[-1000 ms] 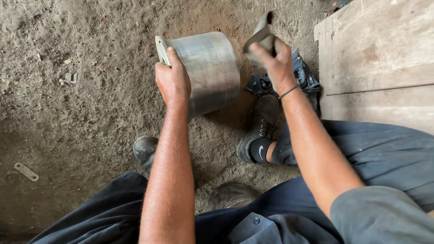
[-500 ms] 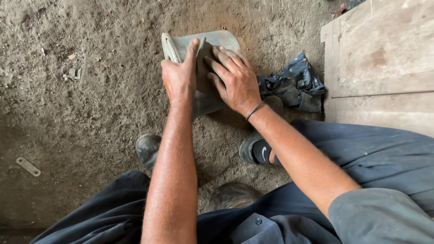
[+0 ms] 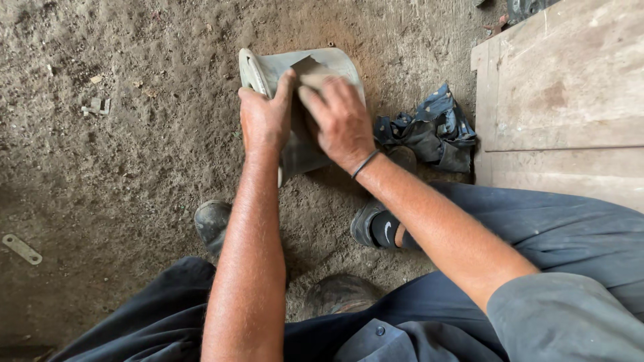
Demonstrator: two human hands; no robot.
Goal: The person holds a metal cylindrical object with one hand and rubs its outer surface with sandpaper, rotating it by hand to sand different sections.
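While both hands bear on the grey metal cylinder (image 3: 305,107), the work in hand reads as rubbing down its curved wall — a judgement, not a thing seen.

Left to right: a small flat metal strip (image 3: 21,249) lies on the dirt floor (image 3: 121,154), well apart from the work. The left hand (image 3: 263,121) steadies the cylinder, which lies on its side on the dirt ahead of the feet, fingers curled over the wall just behind its flanged rim. The right hand (image 3: 341,121) presses flat, fingers together, on a dark abrasive sheet (image 3: 307,67) against the wall. A crumpled dark blue rag (image 3: 429,134) lies just beside it; wooden boards (image 3: 563,100) stand at far right. No package, label or sign shows. The next move likely calls for firm, even pressure — and turning the cylinder for untouched metal.
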